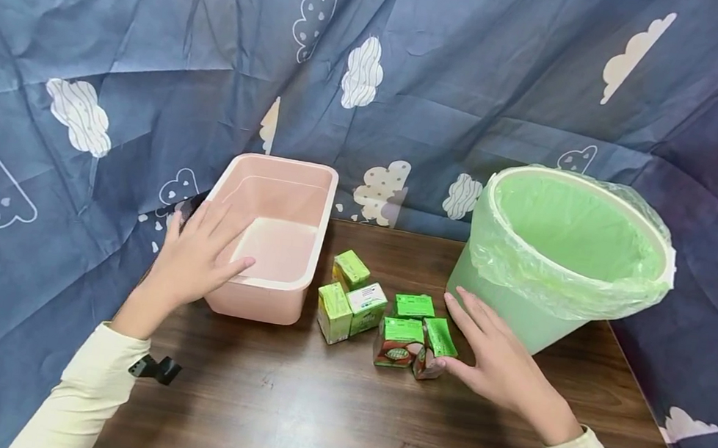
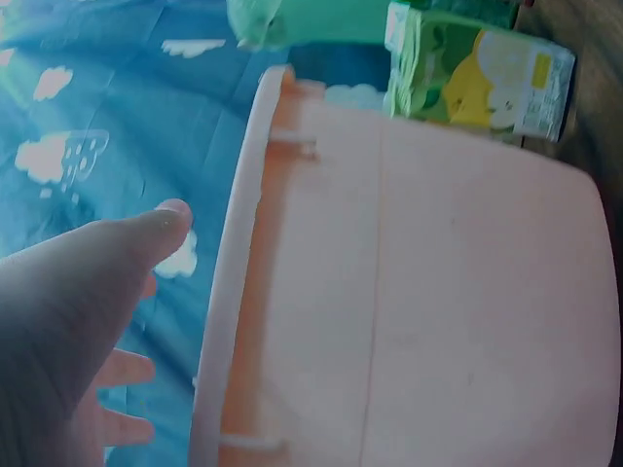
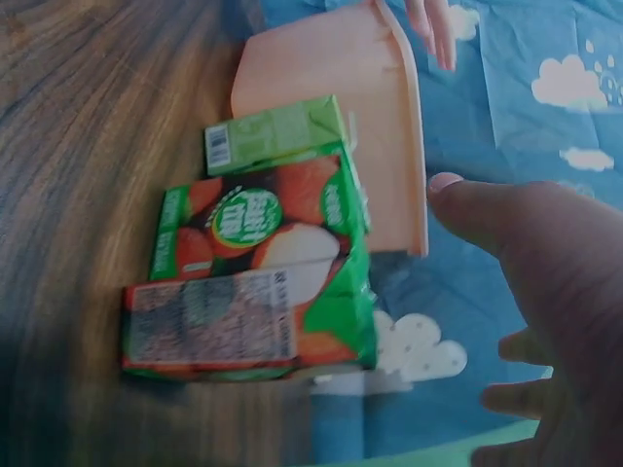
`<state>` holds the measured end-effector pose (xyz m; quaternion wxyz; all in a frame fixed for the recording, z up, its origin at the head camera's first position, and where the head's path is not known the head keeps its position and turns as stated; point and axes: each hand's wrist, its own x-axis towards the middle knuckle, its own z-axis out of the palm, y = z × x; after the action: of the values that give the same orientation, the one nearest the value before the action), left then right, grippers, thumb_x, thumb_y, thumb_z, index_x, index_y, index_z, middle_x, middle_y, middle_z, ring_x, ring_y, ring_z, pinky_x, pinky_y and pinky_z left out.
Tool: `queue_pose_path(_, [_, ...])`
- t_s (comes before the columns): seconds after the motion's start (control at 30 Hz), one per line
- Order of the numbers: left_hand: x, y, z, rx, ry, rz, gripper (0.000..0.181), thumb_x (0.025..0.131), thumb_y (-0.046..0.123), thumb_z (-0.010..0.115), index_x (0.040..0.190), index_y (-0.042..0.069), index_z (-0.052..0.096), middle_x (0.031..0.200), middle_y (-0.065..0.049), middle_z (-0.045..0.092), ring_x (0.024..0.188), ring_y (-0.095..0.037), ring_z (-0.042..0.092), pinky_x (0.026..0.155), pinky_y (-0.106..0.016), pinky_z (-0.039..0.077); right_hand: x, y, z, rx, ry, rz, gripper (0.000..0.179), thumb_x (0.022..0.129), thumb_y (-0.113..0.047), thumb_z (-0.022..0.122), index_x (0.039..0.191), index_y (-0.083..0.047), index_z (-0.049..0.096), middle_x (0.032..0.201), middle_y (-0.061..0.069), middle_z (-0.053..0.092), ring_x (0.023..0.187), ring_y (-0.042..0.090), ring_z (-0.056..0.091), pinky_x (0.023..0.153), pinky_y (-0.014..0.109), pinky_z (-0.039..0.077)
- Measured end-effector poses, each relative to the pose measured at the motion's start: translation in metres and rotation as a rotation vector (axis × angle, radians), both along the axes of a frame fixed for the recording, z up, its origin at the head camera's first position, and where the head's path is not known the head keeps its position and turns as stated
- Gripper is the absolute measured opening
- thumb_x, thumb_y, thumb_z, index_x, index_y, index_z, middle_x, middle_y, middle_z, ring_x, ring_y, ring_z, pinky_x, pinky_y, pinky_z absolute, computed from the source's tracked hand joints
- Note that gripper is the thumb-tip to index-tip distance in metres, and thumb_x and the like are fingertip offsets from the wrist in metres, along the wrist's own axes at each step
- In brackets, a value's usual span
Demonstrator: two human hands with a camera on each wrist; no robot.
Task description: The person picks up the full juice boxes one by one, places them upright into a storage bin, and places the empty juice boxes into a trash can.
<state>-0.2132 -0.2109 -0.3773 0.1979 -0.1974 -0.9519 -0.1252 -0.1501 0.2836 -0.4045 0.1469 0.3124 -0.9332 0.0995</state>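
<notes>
1. Head view: the left hand is laid with straight fingers over the near left corner of the pink tub; nothing is gripped. The right hand is spread flat, fingers straight, its thumb touching the rightmost carton of the carton cluster. The cluster lies on the table just right of the tub; the green bin stands further right of the tub, beyond the cartons, lined with a bag.

2. Left wrist view: the tub wall and rim are seen close up; the left thumb sits just beside the rim, fingers relaxed, nothing held. A yellow-green carton shows past the tub's end.

3. Right wrist view: a red-and-green carton lies beside the tub, a plain green carton between them. The right hand is open, thumb extended near the carton, no grasp closed.

4. Step judged: tub steadied, first carton being reached for; none is lifted yet and the tub looks empty.

5. Next move judged: fingers must be closed round the rightmost carton without the neighbours being knocked.
</notes>
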Motion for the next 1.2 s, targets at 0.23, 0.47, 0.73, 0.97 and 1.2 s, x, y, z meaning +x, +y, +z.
queue_pose_path(0.23, [0.001, -0.020, -0.009, 0.050, -0.125, 0.077, 0.066, 0.098, 0.054, 0.057, 0.156, 0.027, 0.040, 0.163, -0.014, 0.031, 0.145, -0.053, 0.023, 0.106, -0.081, 0.010, -0.003, 0.010, -0.022, -0.065, -0.075, 0.001, 0.094, 0.084, -0.034, 0.084, 0.159, -0.011, 0.033, 0.160, 0.018, 0.036, 0.139, 0.042, 0.042, 0.106, 0.060, 0.039])
queue_pose_path(0.47, [0.001, -0.033, -0.019, 0.226, -0.202, 0.045, 0.067, 0.098, 0.043, 0.063, 0.154, 0.012, 0.043, 0.161, -0.028, 0.025, 0.144, -0.055, 0.023, 0.108, -0.075, 0.023, -0.005, 0.010, -0.032, -0.100, -0.155, 0.017, 0.091, 0.086, -0.028, 0.083, 0.159, -0.009, 0.032, 0.158, 0.017, 0.040, 0.139, 0.042, 0.042, 0.107, 0.061, 0.038])
queue_pose_path(0.73, [-0.003, -0.044, -0.028, 0.423, -0.239, 0.088, 0.076, 0.092, 0.039, 0.073, 0.153, 0.007, 0.042, 0.159, -0.036, 0.021, 0.144, -0.058, 0.021, 0.107, -0.077, 0.022, -0.008, 0.010, -0.037, -0.135, -0.176, 0.022, 0.086, 0.085, -0.025, 0.084, 0.156, -0.007, 0.039, 0.151, 0.019, 0.048, 0.135, 0.038, 0.049, 0.105, 0.056, 0.042])
queue_pose_path(0.97, [-0.006, -0.051, -0.039, 0.568, -0.308, 0.121, 0.083, 0.092, 0.037, 0.071, 0.157, 0.002, 0.032, 0.156, -0.031, 0.033, 0.142, -0.051, 0.031, 0.111, -0.068, 0.027, -0.012, 0.009, -0.043, -0.174, -0.171, 0.021, 0.080, 0.083, -0.022, 0.085, 0.150, -0.005, 0.047, 0.147, 0.019, 0.052, 0.133, 0.041, 0.050, 0.103, 0.056, 0.044])
queue_pose_path(1.2, [-0.003, -0.052, -0.043, 0.706, -0.368, 0.094, 0.083, 0.091, 0.030, 0.073, 0.157, 0.003, 0.030, 0.156, -0.029, 0.035, 0.139, -0.046, 0.036, 0.112, -0.062, 0.029, -0.015, 0.007, -0.047, -0.198, -0.223, 0.021, 0.078, 0.085, -0.025, 0.084, 0.150, -0.003, 0.046, 0.148, 0.020, 0.050, 0.135, 0.041, 0.048, 0.105, 0.055, 0.042])
